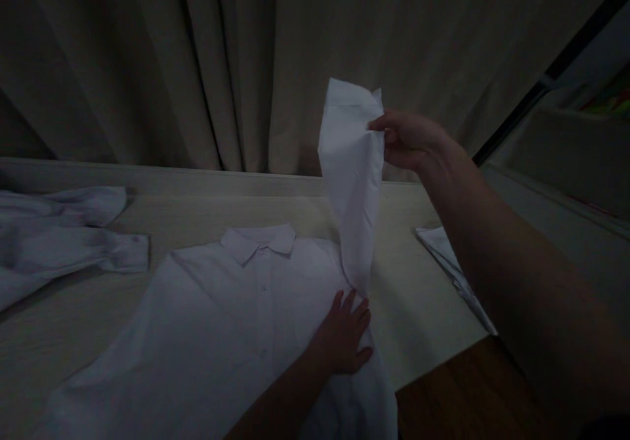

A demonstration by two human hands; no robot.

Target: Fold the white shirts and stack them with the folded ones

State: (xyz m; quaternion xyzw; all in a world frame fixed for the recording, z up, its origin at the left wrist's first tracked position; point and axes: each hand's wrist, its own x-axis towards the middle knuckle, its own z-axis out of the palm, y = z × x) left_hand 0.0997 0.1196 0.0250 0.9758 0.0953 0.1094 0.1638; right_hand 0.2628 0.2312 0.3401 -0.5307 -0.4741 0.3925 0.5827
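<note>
A white collared shirt (211, 322) lies front side up on the pale table, its collar pointing away from me and its button placket running toward me. My left hand (343, 335) rests on the shirt near the shoulder seam, fingers spread and pressing the cloth. Raised above the table, my right hand (401, 136) pinches the edge of the shirt's sleeve (350, 164) near the cuff. The sleeve stretches upward from the shoulder, its cuff end standing at the top. The shirt's lower part runs out of view at the bottom.
More light-coloured garments (73, 243) lie on the table at the left. A folded white cloth (447, 256) sits at the right, partly behind my right forearm. Beige curtains (315, 52) hang behind the table (398, 230). A brown wooden surface (457, 387) shows at the lower right.
</note>
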